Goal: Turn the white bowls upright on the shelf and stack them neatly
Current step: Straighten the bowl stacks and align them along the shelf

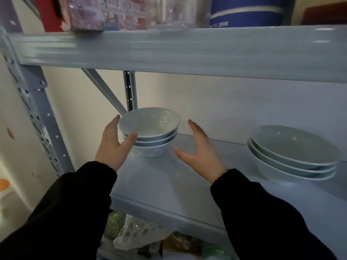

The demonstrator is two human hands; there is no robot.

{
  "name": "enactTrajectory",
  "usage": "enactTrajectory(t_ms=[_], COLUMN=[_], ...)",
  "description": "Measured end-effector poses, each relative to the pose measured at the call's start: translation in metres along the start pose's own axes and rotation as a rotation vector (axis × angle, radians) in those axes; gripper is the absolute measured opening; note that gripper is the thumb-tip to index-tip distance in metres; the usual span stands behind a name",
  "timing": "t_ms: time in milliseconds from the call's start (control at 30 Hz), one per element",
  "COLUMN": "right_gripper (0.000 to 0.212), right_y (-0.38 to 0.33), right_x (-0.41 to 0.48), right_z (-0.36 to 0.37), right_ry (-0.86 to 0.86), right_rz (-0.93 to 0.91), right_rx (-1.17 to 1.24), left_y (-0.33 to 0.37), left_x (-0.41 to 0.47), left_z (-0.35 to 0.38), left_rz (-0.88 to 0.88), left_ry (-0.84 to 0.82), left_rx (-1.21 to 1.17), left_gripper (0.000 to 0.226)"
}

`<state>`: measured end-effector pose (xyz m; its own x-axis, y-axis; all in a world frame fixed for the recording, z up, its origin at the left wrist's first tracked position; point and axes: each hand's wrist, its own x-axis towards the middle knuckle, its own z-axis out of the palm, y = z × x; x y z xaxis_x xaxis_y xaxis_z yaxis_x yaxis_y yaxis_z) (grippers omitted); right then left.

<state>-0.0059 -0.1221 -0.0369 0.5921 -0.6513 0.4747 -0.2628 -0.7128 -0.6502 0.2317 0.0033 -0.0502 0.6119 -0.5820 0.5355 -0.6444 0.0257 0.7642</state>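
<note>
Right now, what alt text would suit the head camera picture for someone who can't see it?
A person's left hand grips a stack of three upright white bowls on a grey shelf, while the open right hand hovers beside it, not touching. A second stack of wider bowls sits to the right.

Grey metal shelving unit (pixel 169 51) with perforated uprights (pixel 37 113) (diagonal brace at rear) stands against a cream wall (pixel 78 102); lighting is dim.
</note>
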Motion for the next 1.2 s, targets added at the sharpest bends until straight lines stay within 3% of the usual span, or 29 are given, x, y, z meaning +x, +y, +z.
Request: enactTrajectory(t_ms=[167, 267, 333, 400, 633, 867, 967, 1100, 1200], right_gripper=[0.111, 0.111, 0.098, 0.089, 0.105, 0.111, 0.112, 0.107, 0.1], right_y=[0.008, 0.018, 0.023, 0.023, 0.025, 0.029, 0.031, 0.039, 0.043], right_x=[0.021, 0.031, 0.035, 0.039, 0.042, 0.033, 0.023, 0.006, -0.005], right_z=[0.034, 0.051, 0.056, 0.057, 0.064, 0.049, 0.038, 0.018, 0.004], right_ry=[-0.017, -0.036, -0.059, -0.089, -0.107, -0.061, -0.046, -0.003, 0.009], right_rz=[0.16, 0.194, 0.184, 0.181, 0.19, 0.202, 0.212, 0.209, 0.21], right_rx=[0.219, 0.302, 0.336, 0.341, 0.423, 0.436, 0.434, 0.415, 0.395], left_y=[-0.021, -0.024, -0.027, -0.03, -0.044, -0.049, -0.044, -0.031, -0.022], left_x=[0.007, 0.014, 0.02, 0.025, 0.034, 0.038, 0.036, 0.031, 0.027], left_z=[0.005, 0.007, 0.008, 0.009, 0.008, 0.023, 0.036, 0.052, 0.065], left_rz=[-0.112, -0.101, -0.067, -0.059, -0.04, -0.026, -0.015, -0.028, -0.009], left_ry=[-0.1, -0.164, -0.208, -0.23, -0.26, -0.299, -0.321, -0.372, -0.4], left_rx=[-0.17, -0.281, -0.283, -0.304, -0.287, -0.291, -0.307, -0.329, -0.35], left_gripper=[0.101, 0.075, 0.069, 0.077, 0.082, 0.113, 0.113, 0.124, 0.119])
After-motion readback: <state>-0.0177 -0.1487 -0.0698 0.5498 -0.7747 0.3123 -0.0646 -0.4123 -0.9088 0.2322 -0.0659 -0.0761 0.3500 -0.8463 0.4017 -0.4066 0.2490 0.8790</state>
